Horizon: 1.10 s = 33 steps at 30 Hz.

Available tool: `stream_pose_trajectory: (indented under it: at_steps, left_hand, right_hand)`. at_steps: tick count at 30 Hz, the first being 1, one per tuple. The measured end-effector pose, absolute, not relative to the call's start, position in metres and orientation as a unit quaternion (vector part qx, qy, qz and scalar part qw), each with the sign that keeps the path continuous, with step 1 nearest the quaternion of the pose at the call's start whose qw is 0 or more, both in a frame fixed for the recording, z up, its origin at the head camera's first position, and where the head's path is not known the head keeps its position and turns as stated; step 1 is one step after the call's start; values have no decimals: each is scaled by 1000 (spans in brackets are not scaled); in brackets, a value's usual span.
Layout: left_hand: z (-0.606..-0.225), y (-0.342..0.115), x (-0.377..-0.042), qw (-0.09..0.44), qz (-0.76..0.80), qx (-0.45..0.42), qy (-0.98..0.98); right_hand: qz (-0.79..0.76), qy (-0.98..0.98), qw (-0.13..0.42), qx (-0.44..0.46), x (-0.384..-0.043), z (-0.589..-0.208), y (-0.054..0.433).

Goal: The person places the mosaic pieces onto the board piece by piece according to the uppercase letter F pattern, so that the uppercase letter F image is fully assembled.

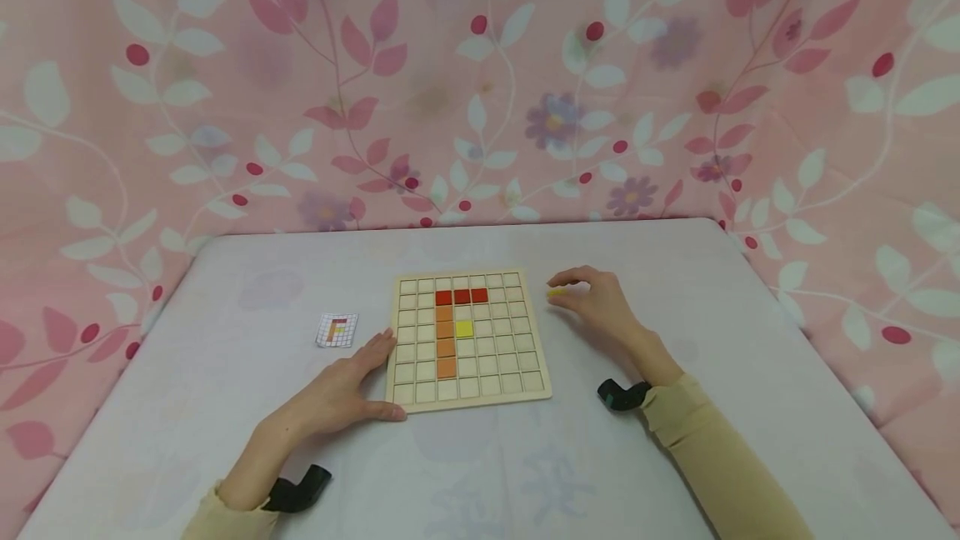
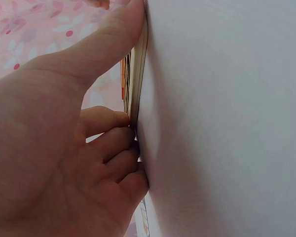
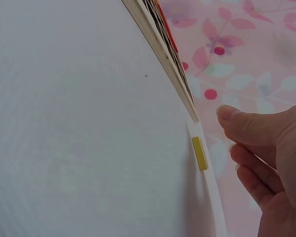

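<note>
A wooden grid board (image 1: pixel 498 400) lies flat on the table. Three red tiles (image 1: pixel 462 297) form a row on it, several orange tiles (image 1: pixel 446 348) run down in a column below, and one yellow tile (image 1: pixel 464 329) sits beside that column. My left hand (image 1: pixel 341 394) rests at the board's near left corner, thumb on the near edge and fingertips against the left side. Right of the board, my right hand (image 1: pixel 603 307) hovers with bent, parted fingers over a loose yellow tile (image 3: pixel 200 153). In the right wrist view that tile lies on the table, apart from the fingers.
Left of the board lies a small printed card (image 1: pixel 337 330) with a coloured grid pattern. A white cloth covers the table (image 1: pixel 510 473). Pink floral fabric (image 1: pixel 480 107) hangs behind and along the sides.
</note>
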State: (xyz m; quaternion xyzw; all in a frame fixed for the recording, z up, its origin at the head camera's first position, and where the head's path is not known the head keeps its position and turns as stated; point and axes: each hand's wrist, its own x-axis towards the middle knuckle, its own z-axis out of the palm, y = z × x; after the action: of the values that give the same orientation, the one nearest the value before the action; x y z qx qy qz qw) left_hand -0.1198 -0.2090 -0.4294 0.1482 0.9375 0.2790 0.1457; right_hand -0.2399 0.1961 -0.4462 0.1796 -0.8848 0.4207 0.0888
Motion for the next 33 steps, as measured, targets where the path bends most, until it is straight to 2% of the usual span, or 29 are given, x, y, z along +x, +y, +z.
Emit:
stream_pose_trajectory:
  at_steps: [14, 33]
  left_hand:
    - [-429, -209, -119, 147, 280, 146, 937]
    - [-431, -210, -119, 144, 280, 150, 937]
  right_hand:
    - [408, -897, 62, 157, -247, -458, 212]
    - [411, -896, 68, 153, -248, -463, 213]
